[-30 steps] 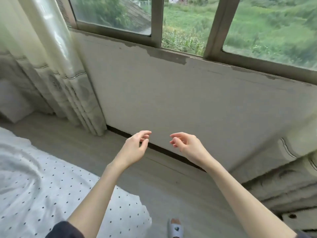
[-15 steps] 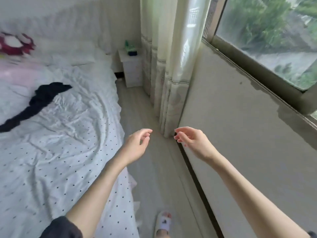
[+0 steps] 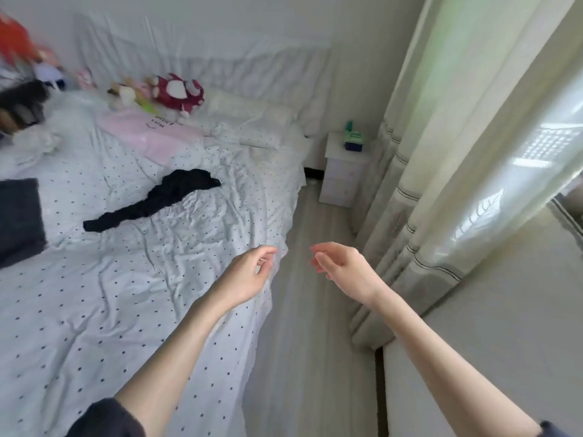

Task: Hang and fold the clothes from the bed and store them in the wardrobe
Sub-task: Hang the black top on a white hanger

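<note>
Well apart, black garment (image 3: 164, 197) on bed (image 3: 94, 310), left hand (image 3: 249, 272), right hand (image 3: 342, 268) loosely curled, empty

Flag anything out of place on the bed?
A black garment lies crumpled and strung out mid-bed on the dotted sheet, unfolded. A dark folded piece sits at the left edge. Both hands, left and right, hold nothing.

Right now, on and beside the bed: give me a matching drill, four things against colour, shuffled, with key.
Things:
1. crumpled garment mid-bed
2. garment with lettering near the plush toys
3. folded cloth at the bed's left edge
4. nightstand

Colours:
A. white
B. dark grey
C. black
D. pink

Pairs: 1-C, 2-D, 3-B, 4-A
</note>
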`<state>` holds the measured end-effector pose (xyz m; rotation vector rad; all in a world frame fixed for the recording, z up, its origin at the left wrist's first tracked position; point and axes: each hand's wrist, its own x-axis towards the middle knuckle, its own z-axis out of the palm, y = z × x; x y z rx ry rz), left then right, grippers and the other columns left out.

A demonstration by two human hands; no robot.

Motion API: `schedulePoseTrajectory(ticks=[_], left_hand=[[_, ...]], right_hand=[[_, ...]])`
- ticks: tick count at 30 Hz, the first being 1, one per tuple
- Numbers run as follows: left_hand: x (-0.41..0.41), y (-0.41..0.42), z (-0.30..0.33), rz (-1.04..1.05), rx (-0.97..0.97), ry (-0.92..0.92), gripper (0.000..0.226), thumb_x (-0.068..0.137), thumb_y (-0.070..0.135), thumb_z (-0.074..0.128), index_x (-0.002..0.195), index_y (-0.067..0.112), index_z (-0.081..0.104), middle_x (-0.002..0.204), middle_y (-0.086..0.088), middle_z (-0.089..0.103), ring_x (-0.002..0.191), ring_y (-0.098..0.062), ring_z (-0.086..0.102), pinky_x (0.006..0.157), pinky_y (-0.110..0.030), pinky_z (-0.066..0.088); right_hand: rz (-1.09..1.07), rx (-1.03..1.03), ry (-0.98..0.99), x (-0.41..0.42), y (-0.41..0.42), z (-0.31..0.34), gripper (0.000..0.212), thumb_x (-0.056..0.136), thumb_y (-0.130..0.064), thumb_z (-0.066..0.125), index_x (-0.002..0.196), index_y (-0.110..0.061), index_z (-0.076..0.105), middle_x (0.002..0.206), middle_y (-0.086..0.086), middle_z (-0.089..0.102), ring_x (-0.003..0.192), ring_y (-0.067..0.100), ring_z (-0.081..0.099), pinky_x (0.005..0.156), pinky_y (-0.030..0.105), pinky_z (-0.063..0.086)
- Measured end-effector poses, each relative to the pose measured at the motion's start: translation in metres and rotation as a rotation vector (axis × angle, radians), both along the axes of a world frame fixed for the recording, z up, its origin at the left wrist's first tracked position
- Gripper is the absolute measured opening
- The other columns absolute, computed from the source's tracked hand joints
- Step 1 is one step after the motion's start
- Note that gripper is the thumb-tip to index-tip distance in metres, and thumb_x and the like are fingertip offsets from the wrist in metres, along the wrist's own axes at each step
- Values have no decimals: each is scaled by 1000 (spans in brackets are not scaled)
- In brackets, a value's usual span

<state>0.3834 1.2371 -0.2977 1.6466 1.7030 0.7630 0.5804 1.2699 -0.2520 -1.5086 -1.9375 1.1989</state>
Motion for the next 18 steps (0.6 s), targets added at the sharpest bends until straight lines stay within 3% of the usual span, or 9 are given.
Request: schedulePoseTrajectory(ticks=[3,7,13,16,18], left_hand=[[-24,44,-8,125,-19,8,31,98,14,45,127,14,54,124,-3,59,110,-13,55,96,-21,40],[-59,118,-15,241,-37,23,31,98,17,45,129,17,53,124,0,58,105,-7,53,93,-19,40],[-99,219,-43,487,-98,-37,32,99,18,43,131,20,51,126,2,56,106,-5,49,89,-14,36],[-121,255,-64,604,-185,-93,31,99,19,42,128,22,53,123,3,57,105,-5,50,82,-10,35],[-140,270,-73,694,-222,-90,30,99,19,42,127,21,53,122,2,58,106,-9,52,79,-14,37]], right_hand=[[136,-18,5,-33,69,-9,26,97,-16,45,118,-15,61,94,-5,66,84,5,60,73,14,44],[305,-54,-2,-81,162,-18,28,97,-16,44,120,-16,59,97,-3,66,96,14,62,86,26,47],[498,-68,-16,-142,307,-30,28,99,-18,44,123,-15,58,104,1,67,99,17,62,87,29,48],[581,-118,-39,-182,378,-42,27,99,-19,43,121,-15,58,99,-2,65,97,16,63,79,24,48],[602,-165,-63,-206,407,-50,27,99,-19,43,122,-14,58,97,-2,65,92,15,63,73,23,48]])
